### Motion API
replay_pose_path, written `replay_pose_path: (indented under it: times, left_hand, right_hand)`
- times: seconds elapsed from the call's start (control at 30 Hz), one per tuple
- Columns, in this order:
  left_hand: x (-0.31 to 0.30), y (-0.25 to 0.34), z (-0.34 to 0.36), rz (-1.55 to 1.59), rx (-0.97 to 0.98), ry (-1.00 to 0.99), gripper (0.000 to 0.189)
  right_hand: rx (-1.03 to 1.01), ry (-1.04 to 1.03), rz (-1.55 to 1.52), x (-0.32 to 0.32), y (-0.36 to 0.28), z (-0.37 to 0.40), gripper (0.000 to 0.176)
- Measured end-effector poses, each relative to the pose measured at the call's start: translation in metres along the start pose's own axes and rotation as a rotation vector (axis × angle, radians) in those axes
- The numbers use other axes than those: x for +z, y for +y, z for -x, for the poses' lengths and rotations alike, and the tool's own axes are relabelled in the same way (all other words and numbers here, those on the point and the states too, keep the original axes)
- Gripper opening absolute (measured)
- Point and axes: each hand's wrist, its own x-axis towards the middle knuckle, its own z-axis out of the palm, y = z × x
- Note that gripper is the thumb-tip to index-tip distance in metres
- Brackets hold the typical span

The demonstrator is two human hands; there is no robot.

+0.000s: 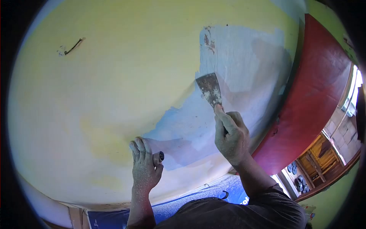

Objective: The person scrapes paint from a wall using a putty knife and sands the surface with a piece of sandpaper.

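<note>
My right hand (231, 133) is closed round the handle of a paint scraper (209, 88). Its wide metal blade, stained and flecked with pale residue, points up against the wall near the edge of a bare patch (244, 68). That patch shows light blue where the yellow-cream paint (126, 76) has come off. Lower left, my left hand (145, 162) has its fingertips on the wall, and a small roll (158, 157) with a dark inside is held between thumb and fingers. What the roll is made of I cannot make out. Pale dust covers both hands.
A dark red panel (305, 95) curves along the right side. Beyond it, a doorway shows shoes (300, 183) and a wooden frame (318, 160). A blue sheet (171, 210) dusted with debris lies below the wall. A short dark wire (73, 46) sticks out at upper left.
</note>
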Motion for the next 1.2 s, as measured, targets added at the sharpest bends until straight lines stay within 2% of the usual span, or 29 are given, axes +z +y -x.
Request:
replay_pose_path:
  times: [0.1, 0.33, 0.47, 0.67, 0.87, 1.0, 1.2]
  left_hand:
    - [0.002, 0.0, 0.0, -0.02, 0.003, 0.013, 0.109]
    - [0.002, 0.001, -0.003, -0.015, 0.001, 0.03, 0.108]
    - [0.003, 0.0, 0.001, -0.034, 0.002, 0.006, 0.108]
    - [-0.001, 0.004, -0.001, -0.003, -0.015, 0.006, 0.108]
    - [-0.001, 0.002, 0.0, -0.02, 0.0, 0.004, 0.11]
    - [0.001, -0.001, 0.0, -0.025, 0.002, 0.011, 0.11]
    - [0.002, 0.003, -0.001, -0.048, 0.013, 0.037, 0.11]
  right_hand:
    - [-0.039, 0.019, -0.015, -0.009, -0.006, -0.023, 0.039]
    - [-0.009, 0.016, -0.015, 0.002, -0.001, 0.005, 0.039]
    - [0.019, -0.002, -0.022, -0.008, -0.007, -0.023, 0.037]
    - [-0.014, 0.045, -0.051, 0.006, 0.012, 0.01, 0.036]
    - [0.005, 0.017, -0.053, -0.009, -0.003, -0.02, 0.037]
    - [0.016, -0.023, -0.01, -0.005, 0.005, 0.007, 0.037]
    - [-0.032, 0.035, -0.035, -0.009, 0.0, -0.02, 0.039]
